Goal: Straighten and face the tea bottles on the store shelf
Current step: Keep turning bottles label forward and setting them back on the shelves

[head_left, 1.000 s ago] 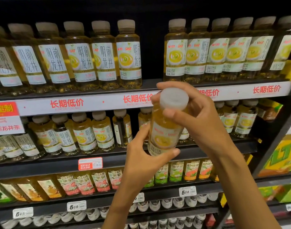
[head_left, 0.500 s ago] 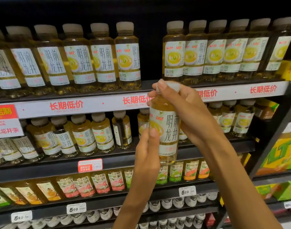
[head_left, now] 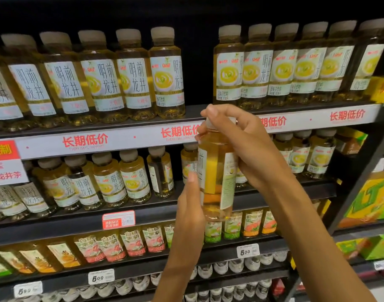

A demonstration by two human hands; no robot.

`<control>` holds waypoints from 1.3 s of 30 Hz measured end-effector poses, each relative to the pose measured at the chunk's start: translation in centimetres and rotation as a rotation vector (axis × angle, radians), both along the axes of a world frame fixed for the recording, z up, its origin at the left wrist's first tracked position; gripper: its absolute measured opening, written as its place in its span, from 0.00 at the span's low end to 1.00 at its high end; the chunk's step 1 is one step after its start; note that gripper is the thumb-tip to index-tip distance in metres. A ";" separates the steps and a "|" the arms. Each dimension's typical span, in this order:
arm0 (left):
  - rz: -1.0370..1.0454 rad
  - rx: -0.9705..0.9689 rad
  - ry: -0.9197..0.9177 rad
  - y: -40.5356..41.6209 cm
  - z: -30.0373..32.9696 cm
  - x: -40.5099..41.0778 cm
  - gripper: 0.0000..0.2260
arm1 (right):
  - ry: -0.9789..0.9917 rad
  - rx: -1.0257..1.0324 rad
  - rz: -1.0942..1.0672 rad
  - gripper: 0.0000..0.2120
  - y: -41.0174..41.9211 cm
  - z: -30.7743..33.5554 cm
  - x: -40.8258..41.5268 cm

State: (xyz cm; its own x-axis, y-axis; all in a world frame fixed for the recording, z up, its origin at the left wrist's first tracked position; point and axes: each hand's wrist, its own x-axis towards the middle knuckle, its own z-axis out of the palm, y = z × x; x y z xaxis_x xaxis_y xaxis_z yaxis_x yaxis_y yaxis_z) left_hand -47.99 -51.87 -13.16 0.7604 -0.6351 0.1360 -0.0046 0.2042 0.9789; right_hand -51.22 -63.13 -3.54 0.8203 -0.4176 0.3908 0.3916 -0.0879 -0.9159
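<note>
I hold one tea bottle (head_left: 217, 171) upright in front of the shelves, its label seam turned toward me. My right hand (head_left: 249, 144) grips it round the cap and shoulder from the right. My left hand (head_left: 191, 201) lies against its lower left side with fingers straight. On the top shelf (head_left: 121, 140) stand two rows of matching tea bottles (head_left: 167, 73), with a gap between them right above the held bottle. More of the same bottles (head_left: 134, 177) line the second shelf, one of them (head_left: 161, 173) turned sideways.
A lower shelf carries smaller drink bottles with pink and green labels (head_left: 130, 243). White-capped bottles (head_left: 221, 267) fill the shelf beneath. Yellow-green cartons (head_left: 369, 199) sit in the neighbouring bay at the right. Price tags (head_left: 247, 250) hang on the shelf edges.
The bottle has been turned about its upright axis: its front label faced me half a second ago, now its side seam does. Both hands stay on it at about the same spot.
</note>
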 end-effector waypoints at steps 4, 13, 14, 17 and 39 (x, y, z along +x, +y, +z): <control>0.039 0.012 -0.049 0.0 1.6 -1.1 0.11 | 0.033 -0.028 0.022 0.17 -0.1 -0.2 0.0; -0.108 0.005 0.104 0.4 1.1 0.0 0.42 | -0.132 0.115 0.272 0.08 -0.5 -1.4 -0.2; -0.086 0.002 0.073 0.2 1.0 0.0 0.38 | -0.133 0.104 0.251 0.07 -0.5 -1.4 -0.3; 0.063 -0.066 -0.101 -0.2 0.8 0.1 0.24 | -0.107 -0.015 0.111 0.06 -0.4 -1.2 -0.5; -0.039 -0.038 0.063 -0.9 -0.2 0.5 0.30 | -0.078 -0.031 0.131 0.09 -0.7 -1.6 -0.3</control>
